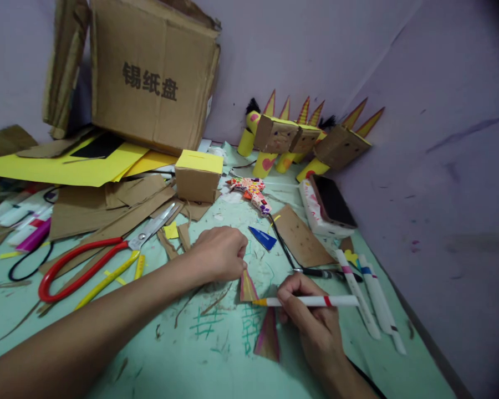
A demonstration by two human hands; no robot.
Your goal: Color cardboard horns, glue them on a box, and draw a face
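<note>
In the head view, down at the light green desk (178, 368): holding a white felt-tip marker with a red band and an orange-yellow tip (336, 301) in the right hand (310, 307), with fingers closed round the barrel. Pointing leftward with that tip, right at the wide lower edge of a narrow cardboard triangle coloured yellow with a pinkish border (247, 288). Pinning the same triangle by its upper point with the left hand (222, 255) — curled in, closed over the narrow end. Just below the marker, flat on the desk, a second cardboard triangle with purplish-pink edges (268, 339). Beyond the left hand, a flower-patterned glue gun (253, 194) and a blue triangular scrap (263, 238) — and, farther left, large metal scissors with red handles (140, 237).
</note>
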